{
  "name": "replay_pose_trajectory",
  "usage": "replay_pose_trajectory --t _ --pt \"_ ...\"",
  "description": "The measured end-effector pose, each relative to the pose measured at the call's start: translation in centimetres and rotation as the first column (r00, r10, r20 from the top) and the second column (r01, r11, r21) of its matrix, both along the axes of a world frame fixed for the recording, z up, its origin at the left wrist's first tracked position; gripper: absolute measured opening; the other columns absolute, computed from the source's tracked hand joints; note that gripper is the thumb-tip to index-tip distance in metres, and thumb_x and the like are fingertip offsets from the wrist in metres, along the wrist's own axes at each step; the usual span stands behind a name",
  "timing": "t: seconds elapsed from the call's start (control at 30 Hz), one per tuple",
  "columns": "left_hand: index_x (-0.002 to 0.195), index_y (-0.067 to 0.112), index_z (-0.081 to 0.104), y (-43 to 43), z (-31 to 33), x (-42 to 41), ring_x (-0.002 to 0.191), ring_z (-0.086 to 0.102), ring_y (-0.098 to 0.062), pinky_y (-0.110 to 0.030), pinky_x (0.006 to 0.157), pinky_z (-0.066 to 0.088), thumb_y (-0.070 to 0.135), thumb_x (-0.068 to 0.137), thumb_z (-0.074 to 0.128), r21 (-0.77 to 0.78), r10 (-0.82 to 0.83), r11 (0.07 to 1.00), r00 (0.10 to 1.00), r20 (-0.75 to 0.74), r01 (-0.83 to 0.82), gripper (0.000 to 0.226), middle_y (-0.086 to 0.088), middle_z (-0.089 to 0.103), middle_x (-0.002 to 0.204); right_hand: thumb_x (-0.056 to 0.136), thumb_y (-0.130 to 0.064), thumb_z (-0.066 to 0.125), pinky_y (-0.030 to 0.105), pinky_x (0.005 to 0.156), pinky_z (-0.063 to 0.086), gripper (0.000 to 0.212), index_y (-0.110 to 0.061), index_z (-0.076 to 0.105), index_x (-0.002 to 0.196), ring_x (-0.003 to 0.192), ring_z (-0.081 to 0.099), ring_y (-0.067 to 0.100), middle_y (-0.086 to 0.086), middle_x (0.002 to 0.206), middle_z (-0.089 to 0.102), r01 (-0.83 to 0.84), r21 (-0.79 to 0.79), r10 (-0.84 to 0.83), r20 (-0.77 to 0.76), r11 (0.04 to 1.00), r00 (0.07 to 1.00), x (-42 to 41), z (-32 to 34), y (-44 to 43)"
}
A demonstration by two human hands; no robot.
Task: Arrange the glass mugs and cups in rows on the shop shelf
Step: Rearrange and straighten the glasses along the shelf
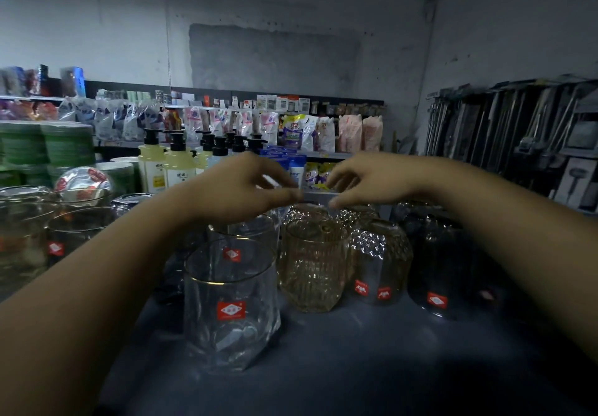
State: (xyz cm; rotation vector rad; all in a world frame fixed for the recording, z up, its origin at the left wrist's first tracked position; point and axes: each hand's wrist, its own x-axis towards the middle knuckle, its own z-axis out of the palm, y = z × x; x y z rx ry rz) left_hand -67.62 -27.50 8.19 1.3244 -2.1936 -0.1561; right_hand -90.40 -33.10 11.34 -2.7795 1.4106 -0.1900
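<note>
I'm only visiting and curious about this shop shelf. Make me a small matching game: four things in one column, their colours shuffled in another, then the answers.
Things
1. nearest glass
2. ribbed glass
3. stacked plates, far left
4. pump bottles

Colours
A. pale yellow, black tops
B. green
C. clear, thin gold rim
D. amber

Pairs: 1-C, 2-D, 3-B, 4-A
</note>
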Motion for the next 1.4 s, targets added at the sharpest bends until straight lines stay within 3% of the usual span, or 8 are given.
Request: replay_pose_trajectory --t 0.13,0.27,0.7,0.83,0.97,1.1,1.27,1.4 --pt "0.140 0.029 0.056 0.3 1.1 -2.5 0.123 0.058 -0.007 -0.038 0.108 0.044 0.063 0.087 0.052 0.144 -0.082 0.988 0.976 0.201 0.053 0.063 0.007 0.060 0.140 0.098 -0.041 0.061 0.042 0.106 0.047 0.045 -0.020 0.058 0.138 0.116 0.060 0.015 -0.003 0.132 0.063 0.045 0.018 -0.042 -0.157 0.999 0.987 -2.4 -0.1 0.6" --pt "0.142 0.027 0.055 -0.2 1.1 -3.4 0.126 0.055 -0.009 -0.039 0.113 0.040 0.046 0.098 0.056 0.172 -0.080 0.985 0.901 0.427 0.006 0.049 0.005 0.060 0.142 0.105 -0.040 0.048 0.037 0.108 0.045 0.042 -0.020 0.058 0.141 0.117 0.059 0.012 -0.004 0.136 0.062 0.031 0.064 -0.019 -0.175 0.997 0.984 -3.1 -0.6 1.5" --pt "0.145 0.030 0.053 0.0 0.9 -3.2 0.126 0.051 -0.003 -0.029 0.110 0.038 0.039 0.097 0.062 0.152 -0.064 0.988 0.908 0.413 0.001 0.050 0.011 0.056 0.145 0.106 -0.037 0.045 0.041 0.101 0.049 0.038 -0.018 0.064 0.133 0.106 0.063 0.016 0.000 0.121 0.069 0.021 -0.019 -0.024 -0.170 1.000 0.985 -3.4 -1.6 2.2" --pt "0.119 0.027 0.071 1.5 1.2 -3.5 0.098 0.065 0.003 -0.028 0.091 0.054 0.040 0.096 0.060 0.018 -0.092 0.996 0.944 0.318 0.091 0.028 0.011 0.071 0.115 0.102 -0.043 0.054 0.039 0.097 0.051 0.035 -0.024 0.063 0.130 0.107 0.060 0.014 -0.005 0.124 0.065 0.008 -0.166 -0.002 0.031 0.986 1.000 -3.5 -2.0 4.7" --pt "0.100 0.030 0.074 4.3 1.4 -4.4 0.081 0.060 0.004 -0.018 0.071 0.048 0.052 0.090 0.062 -0.091 -0.105 0.984 0.918 0.384 0.150 0.026 0.018 0.063 0.091 0.091 -0.039 0.069 0.010 0.077 0.040 0.020 -0.028 0.070 0.107 0.087 0.054 -0.002 -0.016 0.100 0.065 0.002 -0.327 0.129 0.378 0.945 0.917 -3.8 -5.0 10.6" --pt "0.103 0.031 0.077 4.7 1.2 -5.8 0.075 0.055 0.015 -0.008 0.069 0.036 0.044 0.090 0.069 -0.018 -0.146 0.983 0.830 0.538 0.184 0.020 0.019 0.067 0.090 0.087 -0.037 0.072 0.015 0.060 0.043 0.013 -0.026 0.070 0.095 0.069 0.059 -0.001 -0.011 0.078 0.066 0.101 -0.134 -0.011 0.549 0.986 0.835 -2.9 -9.2 13.1" --pt "0.104 0.027 0.080 4.0 0.9 -6.5 0.077 0.065 0.007 -0.021 0.077 0.049 0.038 0.087 0.075 0.042 -0.116 0.993 0.844 0.523 0.111 0.021 0.013 0.078 0.094 0.089 -0.033 0.072 0.021 0.063 0.052 0.013 -0.020 0.072 0.088 0.062 0.064 0.000 -0.005 0.066 0.071 0.147 -0.004 -0.110 0.640 0.989 0.760 -1.8 -12.4 12.8" --pt "0.094 0.022 0.082 4.6 0.8 -5.9 0.074 0.068 -0.003 -0.031 0.077 0.054 0.036 0.086 0.077 -0.036 -0.061 0.995 0.856 0.513 0.092 0.017 0.009 0.077 0.084 0.090 -0.034 0.070 0.025 0.068 0.056 0.016 -0.020 0.073 0.083 0.063 0.065 0.003 -0.006 0.066 0.072 0.161 -0.002 -0.119 0.670 0.987 0.733 -2.0 -12.6 12.9"
